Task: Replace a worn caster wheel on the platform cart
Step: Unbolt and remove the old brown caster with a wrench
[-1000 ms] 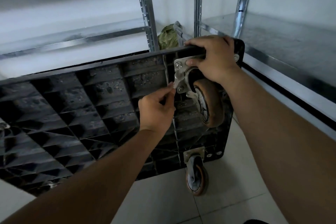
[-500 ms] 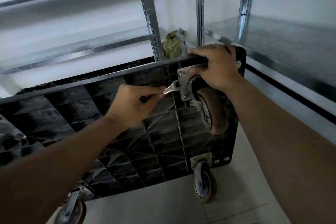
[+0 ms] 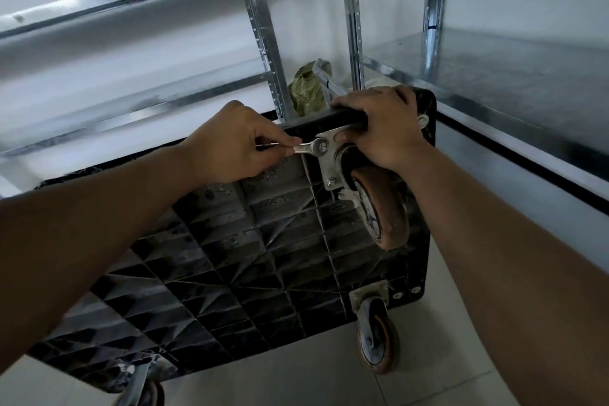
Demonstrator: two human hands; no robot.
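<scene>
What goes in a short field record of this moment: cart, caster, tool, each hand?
cart: platform cart stood on edge, ribbed underside facing the camera
caster: brown caster wheel on a metal plate, bolts in place
tool: small wrench on the plate's upper bolt
left hand: pinches the wrench handle
right hand: grips the cart's top edge above the caster

Dim, cool light; wide-angle bending at edges, slight softness throughout
</scene>
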